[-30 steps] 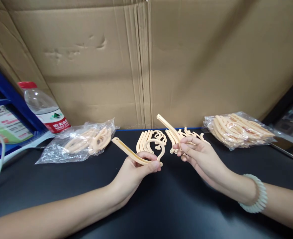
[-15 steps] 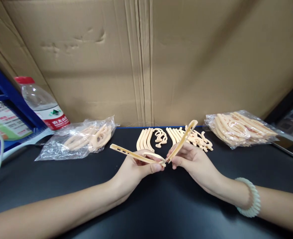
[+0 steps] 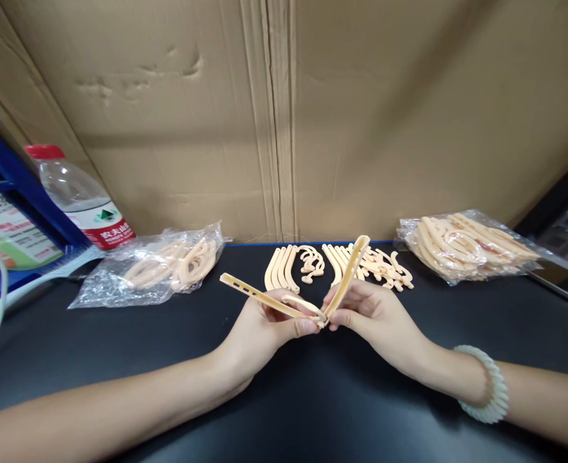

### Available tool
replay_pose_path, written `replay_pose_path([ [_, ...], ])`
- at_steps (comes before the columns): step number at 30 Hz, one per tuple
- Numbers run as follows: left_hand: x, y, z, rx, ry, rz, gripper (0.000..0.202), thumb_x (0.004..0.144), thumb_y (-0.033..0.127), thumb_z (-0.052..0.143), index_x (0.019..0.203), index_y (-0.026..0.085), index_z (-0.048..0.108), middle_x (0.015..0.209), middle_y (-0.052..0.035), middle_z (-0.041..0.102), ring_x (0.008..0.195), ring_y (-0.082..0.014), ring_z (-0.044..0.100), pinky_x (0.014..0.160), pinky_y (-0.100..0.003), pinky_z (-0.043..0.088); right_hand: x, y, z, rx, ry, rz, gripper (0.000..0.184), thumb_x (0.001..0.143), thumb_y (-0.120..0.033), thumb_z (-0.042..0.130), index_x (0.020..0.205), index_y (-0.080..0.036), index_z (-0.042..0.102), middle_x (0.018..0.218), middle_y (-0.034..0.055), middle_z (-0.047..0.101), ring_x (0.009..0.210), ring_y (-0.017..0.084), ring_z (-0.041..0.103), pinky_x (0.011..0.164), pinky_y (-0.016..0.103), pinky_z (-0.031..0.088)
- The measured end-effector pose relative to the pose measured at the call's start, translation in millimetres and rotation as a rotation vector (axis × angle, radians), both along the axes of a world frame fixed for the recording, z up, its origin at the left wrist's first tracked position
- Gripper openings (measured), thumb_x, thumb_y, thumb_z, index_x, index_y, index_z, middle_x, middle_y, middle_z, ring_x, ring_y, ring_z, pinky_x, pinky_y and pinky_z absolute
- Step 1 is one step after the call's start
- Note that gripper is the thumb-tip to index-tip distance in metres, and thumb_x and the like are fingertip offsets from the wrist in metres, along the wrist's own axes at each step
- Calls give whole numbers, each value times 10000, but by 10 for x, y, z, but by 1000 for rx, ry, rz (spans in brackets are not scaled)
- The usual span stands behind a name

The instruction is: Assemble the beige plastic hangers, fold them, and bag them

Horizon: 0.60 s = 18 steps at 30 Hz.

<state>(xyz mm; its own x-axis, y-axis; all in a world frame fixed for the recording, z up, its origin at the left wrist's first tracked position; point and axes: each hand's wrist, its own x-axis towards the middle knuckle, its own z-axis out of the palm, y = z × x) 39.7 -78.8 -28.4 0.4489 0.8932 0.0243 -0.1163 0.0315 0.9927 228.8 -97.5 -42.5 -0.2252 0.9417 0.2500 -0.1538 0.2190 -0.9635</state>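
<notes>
My left hand (image 3: pixel 269 328) is closed on a beige plastic hanger arm (image 3: pixel 259 294) with small slots near its far end. In the same grip, a curved hook piece (image 3: pixel 303 303) lies along the arm's inner end. My right hand (image 3: pixel 370 312) pinches a second hanger arm (image 3: pixel 348 273), hollow side towards me and slanting up to the right. The inner ends of both arms meet in a V between my fingertips. Whether they are joined there is hidden. Behind my hands lie a row of hanger arms (image 3: pixel 280 270) and several loose hooks (image 3: pixel 312 262).
More hanger arms (image 3: pixel 332 265) and a heap of small pieces (image 3: pixel 387 267) lie behind my right hand. Plastic bags of parts stand left (image 3: pixel 168 263) and right (image 3: pixel 467 247). A red-capped bottle (image 3: pixel 78 199) leans at the left; cardboard (image 3: pixel 284 128) closes off the back.
My right hand has brought its hanger arm slightly left and down, so its lower end now meets the left piece. The left hanger arm has shifted slightly right.
</notes>
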Motion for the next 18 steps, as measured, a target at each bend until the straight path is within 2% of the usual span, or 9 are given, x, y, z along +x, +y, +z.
replay_pose_path([
  [5,26,-26,30,-18,-10,13,110,633,167,817,650,163,709,672,-11,698,699,-172,651,744,-290,518,-18,-16,7,20,-58,-33,76,759,-220,723,801,-210,661,750,-10,691,706,155,669,723,311,563],
  [9,36,-59,27,-17,9,80,129,617,180,824,642,159,699,661,-7,690,684,-160,627,707,-269,497,-36,-52,18,53,-82,-61,71,751,-214,729,771,-211,661,737,-7,693,711,160,677,703,296,567],
  [18,25,-96,-7,-64,-5,126,185,617,218,844,652,161,672,659,-4,701,692,-160,642,723,-275,498,-72,-134,35,77,-182,-159,195,747,-338,754,752,-202,615,756,33,706,711,198,694,651,322,572],
])
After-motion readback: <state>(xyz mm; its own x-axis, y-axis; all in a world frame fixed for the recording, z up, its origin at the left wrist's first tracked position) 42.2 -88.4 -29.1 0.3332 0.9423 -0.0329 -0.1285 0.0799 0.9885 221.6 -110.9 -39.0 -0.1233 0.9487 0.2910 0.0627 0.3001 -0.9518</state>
